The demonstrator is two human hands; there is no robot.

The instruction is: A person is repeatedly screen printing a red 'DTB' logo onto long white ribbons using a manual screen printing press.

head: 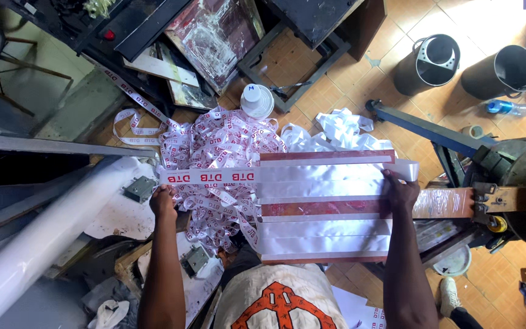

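Ribbon (214, 176), a white satin strip printed with red letters, lies stretched flat across the top of the printing board (327, 207), running from the board's left side to its right edge. Far left, a thick white roll (44, 237) slants across the tabletop (117, 219), with a small metal hinge plate (139, 187) just beside the ribbon's left end. The left hand (164, 200) pinches that left end, fingers closed on the strip's lower edge. Behind it, a loose heap of printed ribbon (220, 146) spills down toward the floor, and a white plastic tub (257, 100) stands just beyond the heap. In the middle, the board shows alternating bands: blank white strips lying between reddish wooden slats. Beyond its far edge lies a pile of unprinted ribbon (336, 131). The right hand (400, 192) presses down at the board's right edge, fingers narrow and curled over the ribbon where it folds off the side. Further right, a wooden arm (442, 203) joins a metal clamp assembly (488, 198), and two dark buckets (436, 61) stand on the tiled floor (409, 18).

I judge the ribbon light, limp and slippery, quick to twist or crease, with ink that may smear; it is best held at its ends by the edges, kept taut and clear of the lettering.
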